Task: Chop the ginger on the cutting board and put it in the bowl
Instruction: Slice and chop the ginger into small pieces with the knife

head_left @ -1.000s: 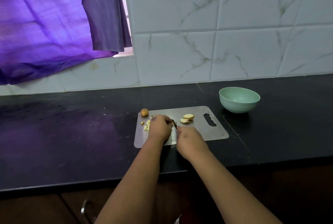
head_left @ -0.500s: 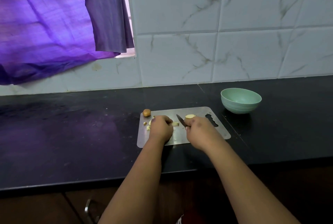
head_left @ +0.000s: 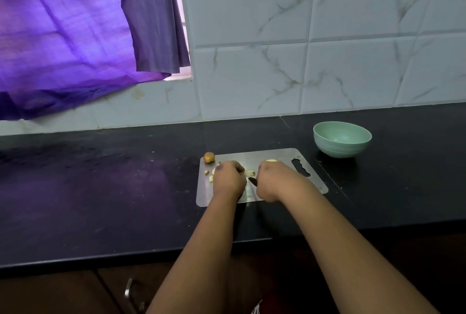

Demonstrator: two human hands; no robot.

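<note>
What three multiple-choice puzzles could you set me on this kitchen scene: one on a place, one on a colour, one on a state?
1. Where does the pale green round bowl stand?
A. on the metal board
B. on the black countertop, right of and beyond the board
C. in the left hand

2. What colour is the curtain?
A. purple
B. yellow
C. white

3. What is in the bowl?
A. chopped ginger
B. a knife
C. nothing that shows

Answers:
1 B, it sits apart from the silver metal cutting board.
2 A, the cloth is purple throughout.
3 C, the ginger pieces lie on the board between the left hand and right hand.
</note>
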